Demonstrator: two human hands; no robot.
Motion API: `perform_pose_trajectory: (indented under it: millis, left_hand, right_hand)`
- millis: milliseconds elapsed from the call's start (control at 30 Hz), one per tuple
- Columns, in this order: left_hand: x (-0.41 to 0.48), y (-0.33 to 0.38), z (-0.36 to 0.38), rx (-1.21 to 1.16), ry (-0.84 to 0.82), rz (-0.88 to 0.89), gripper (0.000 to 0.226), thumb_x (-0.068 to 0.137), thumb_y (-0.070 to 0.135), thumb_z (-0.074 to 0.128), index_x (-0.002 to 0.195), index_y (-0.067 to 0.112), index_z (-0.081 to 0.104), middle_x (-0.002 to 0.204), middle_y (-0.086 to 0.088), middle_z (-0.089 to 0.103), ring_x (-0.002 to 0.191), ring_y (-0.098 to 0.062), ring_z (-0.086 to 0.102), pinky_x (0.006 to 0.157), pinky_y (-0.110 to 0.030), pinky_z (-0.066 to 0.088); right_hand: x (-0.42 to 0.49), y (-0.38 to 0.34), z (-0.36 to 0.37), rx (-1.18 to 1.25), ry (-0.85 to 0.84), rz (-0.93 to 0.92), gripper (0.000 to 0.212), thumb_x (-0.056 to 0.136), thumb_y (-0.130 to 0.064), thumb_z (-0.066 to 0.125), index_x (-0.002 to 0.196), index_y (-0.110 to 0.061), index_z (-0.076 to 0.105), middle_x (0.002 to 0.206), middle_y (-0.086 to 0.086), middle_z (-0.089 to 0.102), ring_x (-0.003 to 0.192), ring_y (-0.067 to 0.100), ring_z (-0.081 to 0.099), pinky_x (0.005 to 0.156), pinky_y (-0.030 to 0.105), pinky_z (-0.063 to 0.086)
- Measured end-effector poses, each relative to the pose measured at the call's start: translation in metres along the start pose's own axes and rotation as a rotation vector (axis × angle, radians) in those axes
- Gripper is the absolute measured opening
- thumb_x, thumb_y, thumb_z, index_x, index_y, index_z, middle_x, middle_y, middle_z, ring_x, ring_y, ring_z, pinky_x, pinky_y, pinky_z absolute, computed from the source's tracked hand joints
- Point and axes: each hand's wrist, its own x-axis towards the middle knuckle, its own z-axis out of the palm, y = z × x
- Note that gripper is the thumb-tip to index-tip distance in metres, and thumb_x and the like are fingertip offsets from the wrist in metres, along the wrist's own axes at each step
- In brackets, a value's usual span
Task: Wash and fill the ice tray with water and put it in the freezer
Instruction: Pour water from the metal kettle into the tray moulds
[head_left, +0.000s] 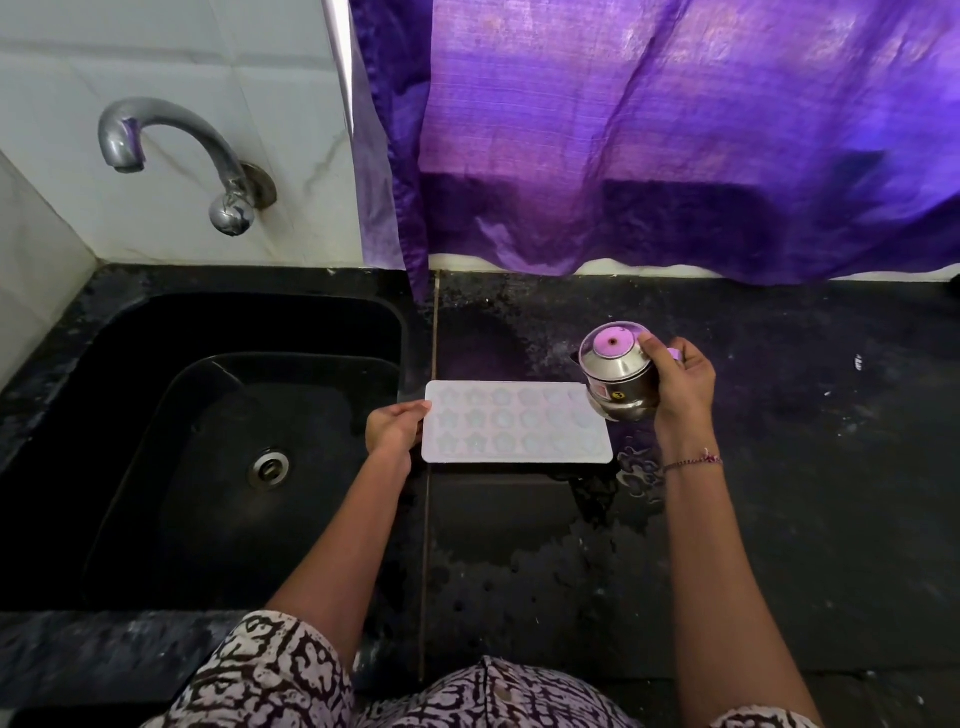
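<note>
A pale lilac ice tray (514, 423) with several flower-shaped cells lies flat on the black counter (779, 493), just right of the sink. My left hand (395, 428) holds the tray's left edge, thumb on top. My right hand (680, 382) grips a small steel cup (621, 376) tilted over the tray's right end, its mouth facing me. Water glints in the cells.
A black sink (218, 441) with a steel drain (269, 467) sits to the left, under a chrome tap (171, 150) on the white tiled wall. A purple curtain (675, 135) hangs behind the counter. The counter is wet below and right of the tray.
</note>
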Motion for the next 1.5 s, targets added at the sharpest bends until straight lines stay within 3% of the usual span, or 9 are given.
perform_pose_trajectory:
  millis: [200,400,600,833,1233,1400,1500]
  left_hand:
    - [-0.001,0.002,0.000,0.022,0.004,-0.005,0.007,0.083,0.010,0.071,0.089,0.008,0.069,0.101,-0.012,0.070,0.091,-0.024,0.067,0.072,-0.030,0.052]
    - [0.000,0.001,-0.001,0.008,-0.015,0.004,0.007,0.082,0.008,0.071,0.089,0.006,0.070,0.102,-0.013,0.071,0.088,-0.024,0.067,0.073,-0.030,0.054]
    - [-0.002,0.002,-0.001,-0.008,-0.016,0.004,0.006,0.083,0.007,0.070,0.089,0.006,0.069,0.098,-0.012,0.070,0.083,-0.021,0.067,0.065,-0.025,0.051]
    - [-0.001,0.000,-0.001,0.002,-0.005,0.006,0.009,0.083,0.009,0.071,0.091,0.006,0.070,0.100,-0.012,0.071,0.086,-0.022,0.068,0.070,-0.028,0.053]
    - [0.001,0.000,0.000,0.009,-0.002,0.010,0.009,0.082,0.010,0.071,0.091,0.007,0.070,0.100,-0.012,0.071,0.085,-0.022,0.067,0.071,-0.029,0.053]
    - [-0.001,0.000,-0.001,0.001,-0.002,0.018,0.010,0.082,0.009,0.071,0.092,0.006,0.070,0.099,-0.011,0.070,0.082,-0.020,0.066,0.068,-0.027,0.051]
    - [-0.001,0.000,0.000,0.000,0.000,0.020,0.012,0.082,0.009,0.071,0.094,0.005,0.070,0.100,-0.012,0.070,0.083,-0.021,0.066,0.068,-0.027,0.051]
  right_hand:
    - [0.004,0.003,-0.007,-0.138,-0.007,-0.040,0.042,0.079,-0.016,0.073,0.057,-0.021,0.037,0.062,0.005,0.047,0.064,0.018,0.047,0.058,0.027,0.042]
    - [0.003,0.005,-0.006,-0.237,-0.027,-0.095,0.044,0.080,-0.013,0.071,0.058,-0.020,0.034,0.059,0.003,0.041,0.057,0.011,0.040,0.050,0.021,0.038]
    - [0.005,0.009,-0.006,-0.325,-0.024,-0.111,0.043,0.080,-0.015,0.071,0.056,-0.020,0.036,0.058,0.003,0.043,0.066,0.019,0.043,0.058,0.031,0.039]
    - [0.007,0.011,-0.008,-0.374,-0.010,-0.128,0.041,0.079,-0.019,0.072,0.057,-0.021,0.038,0.060,0.005,0.045,0.067,0.021,0.045,0.063,0.035,0.042]
    - [0.003,0.004,-0.015,-0.111,0.012,-0.038,0.042,0.080,-0.015,0.072,0.058,-0.021,0.037,0.062,0.004,0.047,0.059,0.013,0.049,0.053,0.024,0.044]
    - [0.001,-0.003,-0.016,0.007,0.036,-0.035,0.044,0.081,-0.012,0.071,0.057,-0.020,0.035,0.046,-0.012,0.048,0.045,0.001,0.045,0.046,0.015,0.042]
    - [0.000,-0.004,-0.017,0.025,0.051,-0.033,0.044,0.081,-0.011,0.071,0.057,-0.020,0.035,0.043,-0.013,0.048,0.044,0.000,0.045,0.045,0.014,0.042]
